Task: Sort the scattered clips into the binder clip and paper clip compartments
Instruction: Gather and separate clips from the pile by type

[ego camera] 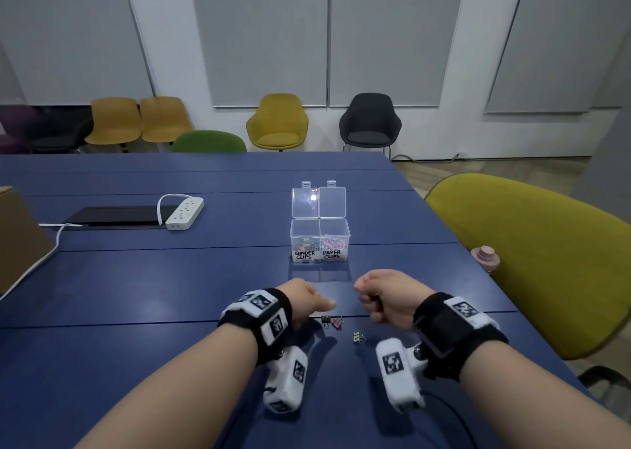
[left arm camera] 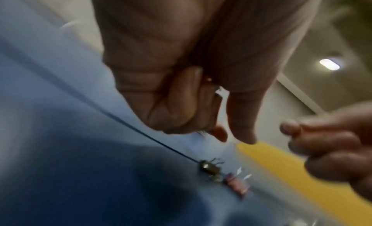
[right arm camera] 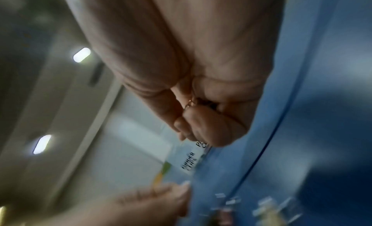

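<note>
A clear two-compartment box (ego camera: 320, 240) labelled BINDER CLIPS and PAPER CLIPS stands on the blue table (ego camera: 136, 295) with both lids up. Three binder clips lie in front of it: a dark one (ego camera: 325, 320), a pink one (ego camera: 337, 321) and a gold one (ego camera: 358, 337). My left hand (ego camera: 307, 303) hovers just left of the dark clip, its fingers curled on a small coppery clip (left arm camera: 208, 79) against the palm. My right hand (ego camera: 379, 298) is fisted to the right of the clips and holds a rose-gold paper clip (right arm camera: 190, 104).
A white power strip (ego camera: 184, 213) and a dark flat device (ego camera: 116, 218) lie at the far left. A cardboard box (ego camera: 17, 237) stands at the left edge. A yellow-green chair (ego camera: 532, 260) and a pink bottle (ego camera: 485, 257) are at the table's right side.
</note>
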{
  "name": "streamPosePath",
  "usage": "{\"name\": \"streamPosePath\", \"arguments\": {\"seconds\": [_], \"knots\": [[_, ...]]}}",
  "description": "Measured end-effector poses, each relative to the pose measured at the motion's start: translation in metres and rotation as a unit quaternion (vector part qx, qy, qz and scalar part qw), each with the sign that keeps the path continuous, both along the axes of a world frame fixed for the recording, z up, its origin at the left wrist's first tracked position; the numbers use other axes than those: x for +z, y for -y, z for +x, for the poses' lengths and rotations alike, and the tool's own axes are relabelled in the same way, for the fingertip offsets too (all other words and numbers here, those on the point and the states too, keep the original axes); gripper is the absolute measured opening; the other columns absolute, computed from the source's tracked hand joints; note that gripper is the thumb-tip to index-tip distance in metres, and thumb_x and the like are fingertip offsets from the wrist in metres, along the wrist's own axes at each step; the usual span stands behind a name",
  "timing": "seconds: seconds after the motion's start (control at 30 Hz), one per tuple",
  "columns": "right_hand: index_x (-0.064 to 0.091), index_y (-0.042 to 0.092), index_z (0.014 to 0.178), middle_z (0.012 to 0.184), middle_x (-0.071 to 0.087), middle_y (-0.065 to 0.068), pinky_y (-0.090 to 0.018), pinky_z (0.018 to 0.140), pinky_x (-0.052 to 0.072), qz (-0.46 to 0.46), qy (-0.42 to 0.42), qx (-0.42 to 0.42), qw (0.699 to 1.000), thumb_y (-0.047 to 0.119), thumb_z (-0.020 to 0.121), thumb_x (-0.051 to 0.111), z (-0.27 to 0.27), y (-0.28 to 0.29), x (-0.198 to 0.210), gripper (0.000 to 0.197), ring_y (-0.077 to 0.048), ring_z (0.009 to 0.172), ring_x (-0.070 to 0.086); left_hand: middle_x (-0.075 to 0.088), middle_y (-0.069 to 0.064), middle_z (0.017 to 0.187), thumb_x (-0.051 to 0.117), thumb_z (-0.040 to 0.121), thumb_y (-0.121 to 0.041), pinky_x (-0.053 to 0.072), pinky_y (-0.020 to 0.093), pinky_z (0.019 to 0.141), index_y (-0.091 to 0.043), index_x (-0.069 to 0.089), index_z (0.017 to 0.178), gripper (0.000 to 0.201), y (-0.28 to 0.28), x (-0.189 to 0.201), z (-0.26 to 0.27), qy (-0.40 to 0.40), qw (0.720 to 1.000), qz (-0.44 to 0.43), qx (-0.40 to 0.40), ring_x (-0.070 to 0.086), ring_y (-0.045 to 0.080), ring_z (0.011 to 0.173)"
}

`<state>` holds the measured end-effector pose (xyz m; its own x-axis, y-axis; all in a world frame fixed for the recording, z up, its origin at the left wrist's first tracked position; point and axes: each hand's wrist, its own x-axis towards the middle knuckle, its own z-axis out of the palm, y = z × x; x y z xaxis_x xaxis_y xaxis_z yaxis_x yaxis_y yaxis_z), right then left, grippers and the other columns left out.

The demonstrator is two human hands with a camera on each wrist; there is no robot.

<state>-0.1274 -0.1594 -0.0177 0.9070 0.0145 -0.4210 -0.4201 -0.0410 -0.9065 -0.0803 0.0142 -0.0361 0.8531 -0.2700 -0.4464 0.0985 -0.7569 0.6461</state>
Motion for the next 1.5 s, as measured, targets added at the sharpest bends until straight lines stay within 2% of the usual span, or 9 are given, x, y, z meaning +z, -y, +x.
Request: {"name": "streamPosePath", "arguments": {"seconds": [0.1, 0.17, 0.47, 0.63, 1.03, 1.17, 1.23, 1.33, 1.5], "knots": [[0.049, 0.013, 0.096, 0.089, 0.056, -0.010, -0.033, 0.067, 0.046, -0.431, 0.045, 0.203, 0.878, 0.020, 0.092, 0.049, -0.008, -0.012, 0.001, 0.007, -0.026, 0.075, 0.054, 0.055, -0.002, 0.083, 0.075, 0.076, -0.043, 0.039, 0.024, 0.061, -0.023, 0.047, 0.073, 0.034, 0.007, 0.003, -0.008, 0.128, 0.975, 0.135, -0.119, 0.051, 0.016, 0.075], [0.040, 0.009, 0.114, 0.114, 0.060, -0.014, -0.036, 0.083, 0.046, -0.544, 0.026, 0.285, 0.789, 0.033, 0.089, 0.057, -0.013, -0.019, -0.007, 0.038, -0.030, 0.103, 0.058, 0.054, -0.001, 0.092, 0.071, 0.080, -0.039, 0.038, 0.026, 0.070, -0.025, 0.039, 0.071, 0.035, 0.012, -0.001, -0.011, 0.147, 0.964, 0.165, -0.148, 0.050, 0.017, 0.084], [0.026, -0.002, 0.133, 0.130, 0.053, -0.023, -0.034, 0.079, 0.036, -0.567, 0.028, 0.296, 0.768, 0.015, 0.096, 0.047, -0.001, -0.054, -0.012, 0.046, -0.035, 0.119, 0.054, 0.055, 0.015, 0.130, 0.047, 0.096, -0.021, 0.041, 0.034, 0.096, -0.004, 0.048, 0.125, 0.034, 0.016, -0.004, -0.011, 0.121, 0.954, 0.229, -0.152, 0.053, 0.030, 0.119], [0.016, 0.001, 0.147, 0.146, 0.041, -0.019, -0.034, 0.106, 0.036, -0.597, -0.013, 0.300, 0.744, 0.012, 0.092, 0.058, 0.011, -0.078, -0.006, 0.070, -0.031, 0.134, 0.043, 0.045, 0.015, 0.142, 0.050, 0.095, -0.011, 0.039, 0.032, 0.102, -0.002, 0.035, 0.140, 0.048, 0.023, 0.003, -0.017, 0.136, 0.942, 0.251, -0.177, 0.048, 0.029, 0.129], [0.043, 0.003, 0.125, 0.130, 0.053, -0.020, -0.037, 0.093, 0.043, -0.578, 0.039, 0.309, 0.755, 0.012, 0.095, 0.043, 0.005, -0.057, -0.007, 0.031, -0.034, 0.120, 0.054, 0.064, 0.023, 0.109, 0.039, 0.096, -0.012, 0.047, 0.035, 0.083, 0.004, 0.059, 0.110, 0.029, 0.010, 0.004, -0.011, -0.008, 0.999, 0.032, -0.010, 0.062, 0.032, 0.098], [0.045, 0.013, 0.067, 0.070, 0.051, -0.017, -0.029, 0.052, 0.041, -0.377, -0.010, 0.240, 0.895, 0.009, 0.084, 0.046, 0.017, -0.023, -0.012, 0.018, -0.025, 0.058, 0.052, 0.034, 0.002, 0.047, 0.029, 0.090, -0.008, 0.022, 0.012, 0.033, -0.007, 0.045, 0.071, 0.025, -0.015, 0.008, 0.010, -0.201, 0.945, -0.202, 0.163, 0.028, 0.011, 0.030], [0.043, 0.013, 0.067, 0.059, 0.041, -0.011, -0.018, 0.041, 0.031, -0.182, -0.042, 0.140, 0.972, 0.000, 0.086, 0.043, 0.021, -0.008, -0.017, 0.023, -0.017, 0.043, 0.036, 0.033, 0.002, 0.052, 0.027, 0.093, -0.014, 0.023, 0.010, 0.032, -0.007, 0.042, 0.070, 0.028, -0.028, 0.009, 0.023, -0.229, 0.909, -0.267, 0.222, 0.030, 0.010, 0.033], [0.040, 0.012, 0.074, 0.060, 0.039, -0.008, -0.015, 0.036, 0.025, -0.045, -0.029, 0.062, 0.997, -0.007, 0.091, 0.041, 0.030, 0.001, -0.016, 0.025, -0.014, 0.046, 0.032, 0.040, 0.006, 0.062, 0.029, 0.097, -0.017, 0.042, 0.020, 0.040, -0.006, 0.044, 0.072, 0.031, -0.031, 0.026, 0.046, -0.194, 0.883, -0.341, 0.259, 0.040, 0.015, 0.050], [0.039, 0.014, 0.079, 0.064, 0.044, -0.009, -0.016, 0.040, 0.025, -0.121, 0.058, 0.053, 0.990, -0.004, 0.089, 0.045, 0.069, -0.004, 0.004, 0.022, -0.014, 0.045, 0.033, 0.046, 0.009, 0.072, 0.036, 0.100, -0.030, 0.045, 0.030, 0.063, -0.009, 0.048, 0.072, 0.037, -0.014, 0.065, 0.094, -0.082, 0.858, -0.437, 0.258, 0.048, 0.019, 0.063]]}}
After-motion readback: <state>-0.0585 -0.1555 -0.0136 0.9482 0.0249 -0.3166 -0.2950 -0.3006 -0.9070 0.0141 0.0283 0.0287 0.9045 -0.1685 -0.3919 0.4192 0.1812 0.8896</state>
